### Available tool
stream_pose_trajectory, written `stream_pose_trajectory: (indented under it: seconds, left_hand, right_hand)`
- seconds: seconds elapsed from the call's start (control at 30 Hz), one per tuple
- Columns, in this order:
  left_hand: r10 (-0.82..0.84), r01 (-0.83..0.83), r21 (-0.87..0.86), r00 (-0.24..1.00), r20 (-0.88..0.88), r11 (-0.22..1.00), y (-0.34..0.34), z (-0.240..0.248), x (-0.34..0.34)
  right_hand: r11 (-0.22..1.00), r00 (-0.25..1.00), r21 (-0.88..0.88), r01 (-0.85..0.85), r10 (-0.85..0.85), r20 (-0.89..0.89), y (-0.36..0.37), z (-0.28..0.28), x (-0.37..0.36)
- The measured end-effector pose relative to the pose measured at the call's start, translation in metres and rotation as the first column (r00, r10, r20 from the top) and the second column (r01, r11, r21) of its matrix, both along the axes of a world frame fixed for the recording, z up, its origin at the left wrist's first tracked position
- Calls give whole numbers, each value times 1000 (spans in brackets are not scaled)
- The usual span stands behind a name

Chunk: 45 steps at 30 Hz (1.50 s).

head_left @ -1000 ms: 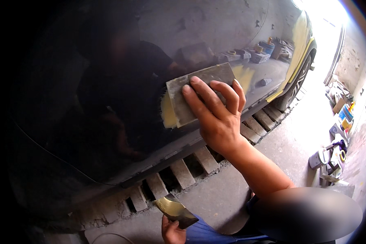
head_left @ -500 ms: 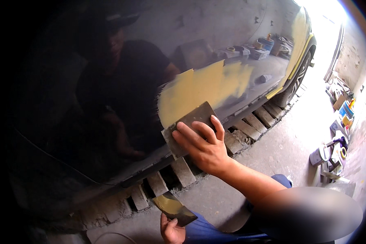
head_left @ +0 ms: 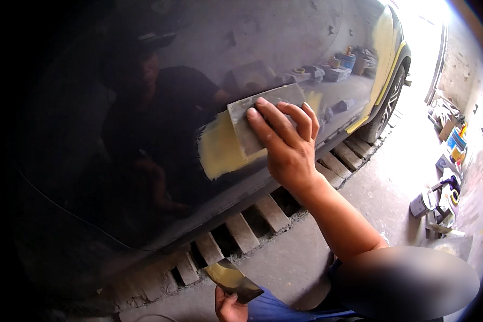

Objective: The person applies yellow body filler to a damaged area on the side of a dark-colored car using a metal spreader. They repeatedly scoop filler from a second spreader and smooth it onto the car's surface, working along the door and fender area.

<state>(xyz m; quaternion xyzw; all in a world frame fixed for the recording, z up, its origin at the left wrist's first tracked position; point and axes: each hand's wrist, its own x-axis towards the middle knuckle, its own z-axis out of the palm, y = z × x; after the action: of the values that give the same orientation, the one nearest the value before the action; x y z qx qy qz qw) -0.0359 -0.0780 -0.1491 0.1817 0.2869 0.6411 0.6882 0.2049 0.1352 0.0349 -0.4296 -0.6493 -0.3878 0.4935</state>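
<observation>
My right hand [head_left: 291,147] presses a flat grey putty spreader [head_left: 241,127] with spread fingers against a dark, glossy car door [head_left: 198,198]. The plate covers the middle of a yellow filler patch [head_left: 217,153] low on the door. Yellow filler shows to its left and below, with a fainter smear past its right side. Lower down, my left hand [head_left: 231,306] pinches a second, dark spreader [head_left: 235,280] by its near edge. Yellow putty lies across that plate's face. It is held apart from the door.
Below the door sill runs a row of slatted blocks [head_left: 241,233] with dark gaps. A wheel [head_left: 389,107] stands at the far right. Along the right wall are a paint can [head_left: 423,204], a blue tub [head_left: 456,140], tape and other clutter. The door mirrors the room.
My right hand has slid the spreader up and to the right across the filler patch, uncovering its lower left. The filler there looks smoother. My left hand has barely moved.
</observation>
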Motion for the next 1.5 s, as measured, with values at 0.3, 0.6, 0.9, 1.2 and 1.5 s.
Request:
stream_pose_trajectory:
  seconds: [0.3, 0.6, 0.9, 1.2, 1.5]
  left_hand:
    - [10, -10, -10, 1000, -7, 1000, 2, -2, -1]
    - [32, -33, 84, 999, 15, 996, 32, 23, 9]
    - [14, -63, 228, 978, 210, 972, 63, 72, 44]
    - [214, -211, 415, 976, 39, 885, 57, 111, 22]
    - [178, -187, 282, 982, 60, 941, 39, 77, 11]
  right_hand:
    - [971, 992, -224, -86, 104, 71, -12, -64, -21]
    - [895, 981, -423, -142, 184, 60, -56, -88, -15]
    - [258, 388, -311, -915, 776, -497, -131, -58, -27]
    - [960, 991, -250, -129, 133, 1, -57, -40, 15]
    - [1000, 999, -9, 14, -14, 39, -1, -6, -26]
